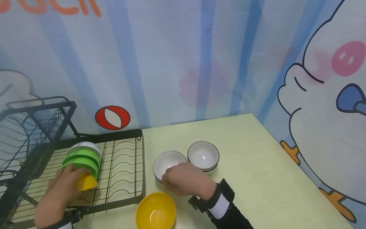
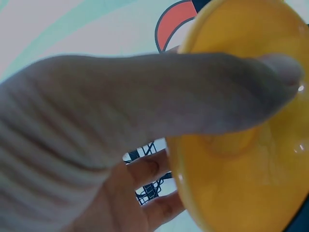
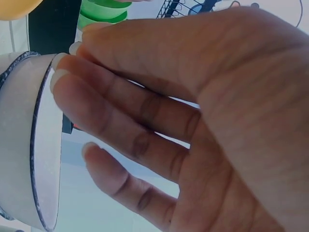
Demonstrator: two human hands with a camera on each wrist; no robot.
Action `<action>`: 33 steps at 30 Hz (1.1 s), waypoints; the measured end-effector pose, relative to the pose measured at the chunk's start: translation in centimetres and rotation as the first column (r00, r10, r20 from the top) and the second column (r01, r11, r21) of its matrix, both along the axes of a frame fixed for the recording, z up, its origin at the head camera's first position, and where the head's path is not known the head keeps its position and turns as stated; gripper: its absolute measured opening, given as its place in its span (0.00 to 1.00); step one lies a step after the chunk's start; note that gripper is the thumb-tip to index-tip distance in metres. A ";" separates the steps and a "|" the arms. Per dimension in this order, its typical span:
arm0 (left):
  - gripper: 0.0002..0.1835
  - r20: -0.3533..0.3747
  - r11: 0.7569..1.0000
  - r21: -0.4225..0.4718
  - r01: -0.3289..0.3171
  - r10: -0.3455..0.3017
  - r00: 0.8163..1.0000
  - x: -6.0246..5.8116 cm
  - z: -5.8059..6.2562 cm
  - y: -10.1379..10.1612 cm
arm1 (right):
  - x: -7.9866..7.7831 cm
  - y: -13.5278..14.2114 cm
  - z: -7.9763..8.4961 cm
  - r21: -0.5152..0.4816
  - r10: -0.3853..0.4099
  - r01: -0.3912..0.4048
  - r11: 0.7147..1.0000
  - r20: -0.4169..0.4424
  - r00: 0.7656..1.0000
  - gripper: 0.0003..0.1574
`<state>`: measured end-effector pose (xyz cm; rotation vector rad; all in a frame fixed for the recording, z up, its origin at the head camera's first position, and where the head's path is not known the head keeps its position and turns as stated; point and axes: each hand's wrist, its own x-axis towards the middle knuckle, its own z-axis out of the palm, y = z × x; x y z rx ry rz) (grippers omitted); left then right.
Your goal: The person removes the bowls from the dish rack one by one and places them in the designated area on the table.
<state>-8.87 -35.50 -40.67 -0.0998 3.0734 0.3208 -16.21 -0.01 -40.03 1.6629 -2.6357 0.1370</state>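
My left hand [image 1: 61,187] grips a yellow bowl [image 1: 85,182] over the lower tier of the dish rack; in the left wrist view the thumb lies inside the bowl [image 2: 231,183] and the fingers behind it. Directly behind stand green bowls [image 1: 85,163] and a white one [image 1: 89,146], tilted on edge in a row. With fingers bent loosely and nothing held, my right hand [image 1: 188,179] hovers at the near rim of a white, dark-rimmed bowl [image 1: 167,159]. In the right wrist view its fingertips [image 3: 60,79] are right at that rim [image 3: 34,145].
A second yellow bowl [image 1: 155,212] sits on the table [image 1: 257,178] at the front, by the black rack's corner [image 1: 140,198]. Stacked white bowls [image 1: 203,156] stand beyond my right hand. The rack's upper tier [image 1: 37,108] rises at the left. A printed curtain [image 1: 171,63] lies behind.
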 end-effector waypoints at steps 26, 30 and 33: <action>0.35 -0.176 1.000 -0.018 -0.014 0.011 0.984 0.4 0.6 1.4 | -0.2 0.8 0.9 -0.062 -0.018 0.022 0.998 0.060 0.998 0.07; 0.35 -0.177 1.000 -0.009 -0.026 0.024 0.984 0.6 0.8 1.3 | -0.1 0.8 1.0 -0.072 -0.012 0.017 0.997 0.065 0.998 0.06; 0.35 -0.182 0.999 -0.010 -0.031 0.029 0.983 0.7 0.9 1.3 | 0.0 0.7 1.0 -0.074 -0.008 0.013 0.997 0.067 0.998 0.06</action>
